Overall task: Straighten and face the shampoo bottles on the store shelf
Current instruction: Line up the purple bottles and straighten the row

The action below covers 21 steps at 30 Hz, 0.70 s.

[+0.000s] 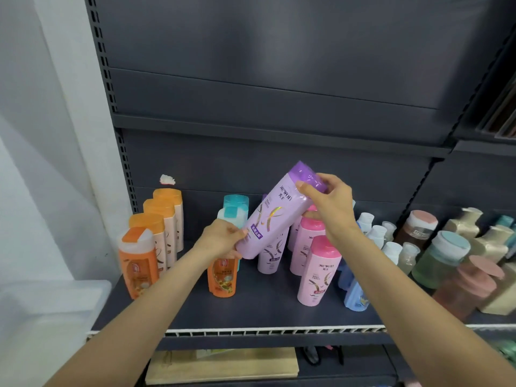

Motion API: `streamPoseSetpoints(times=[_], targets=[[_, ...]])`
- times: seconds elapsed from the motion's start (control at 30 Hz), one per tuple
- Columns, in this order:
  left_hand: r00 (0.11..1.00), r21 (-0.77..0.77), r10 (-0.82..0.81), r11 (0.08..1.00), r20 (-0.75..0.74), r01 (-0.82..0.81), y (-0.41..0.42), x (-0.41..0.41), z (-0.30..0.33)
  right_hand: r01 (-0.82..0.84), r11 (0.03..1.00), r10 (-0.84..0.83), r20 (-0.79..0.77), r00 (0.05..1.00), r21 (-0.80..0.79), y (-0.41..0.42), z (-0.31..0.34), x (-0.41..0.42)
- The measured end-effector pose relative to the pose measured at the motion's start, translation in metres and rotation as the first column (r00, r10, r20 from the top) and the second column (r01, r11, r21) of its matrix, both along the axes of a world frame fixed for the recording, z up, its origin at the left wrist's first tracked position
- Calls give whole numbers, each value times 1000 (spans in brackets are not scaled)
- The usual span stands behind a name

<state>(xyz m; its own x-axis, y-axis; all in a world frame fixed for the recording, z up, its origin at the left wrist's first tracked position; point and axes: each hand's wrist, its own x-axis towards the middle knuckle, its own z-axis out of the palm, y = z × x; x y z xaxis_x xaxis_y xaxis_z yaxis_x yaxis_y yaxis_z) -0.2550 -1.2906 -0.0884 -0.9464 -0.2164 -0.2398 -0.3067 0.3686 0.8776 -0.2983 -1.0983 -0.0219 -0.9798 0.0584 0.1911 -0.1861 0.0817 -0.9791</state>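
Both hands grip the tilted lilac plastic shampoo bottle (275,212) above the dark metal shelf (251,311): left hand (223,238) at its base, right hand (328,202) on its purple cap. Step: facing. Next: stand it upright, label forward, near the second lilac bottle (272,256).

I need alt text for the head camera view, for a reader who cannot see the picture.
Two bare hands hold a tilted purple shampoo bottle above a dark store shelf: the left hand at its base, the right hand at its cap. Below stand orange bottles, pink bottles and another purple bottle.
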Motion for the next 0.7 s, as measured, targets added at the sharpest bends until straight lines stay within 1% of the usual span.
streamPoseSetpoints(times=[0.1,0.13,0.2,0.27,0.3,0.37,0.4,0.5,0.57,0.63,0.7], targets=[[991,-276,-90,959,-94,61,3,-8,-5,-3,1000,3,-8,1000,24,4,-3,-2],[989,-380,-102,923,-108,53,4,-10,-7,-6,1000,6,-11,1000,28,5,-5,-3],[981,-566,-94,824,-169,-19,5,-14,-11,-18,998,20,-23,1000,64,7,-11,-5],[959,-685,-147,726,-244,-63,4,-15,-15,-41,987,49,-50,998,156,8,-19,-9],[950,-731,-185,680,-252,-62,3,-16,-17,-57,972,74,-66,995,226,7,-24,-11],[947,-786,-224,617,-229,-44,-2,-16,-21,-97,921,139,-86,986,377,6,-33,-14],[951,-791,-228,611,-210,-28,-4,-17,-23,-118,886,176,-89,980,449,5,-38,-15],[957,-755,-256,653,-138,65,-10,-21,-30,-180,754,269,-47,962,632,2,-54,-21],[954,-744,-280,659,-109,109,-14,-25,-33,-222,670,314,1,949,708,3,-64,-27],[952,-753,-289,648,-104,114,-18,-28,-35,-252,593,333,53,942,764,5,-72,-31],[948,-763,-300,636,-107,115,-20,-30,-37,-279,560,343,88,935,780,6,-78,-35]])
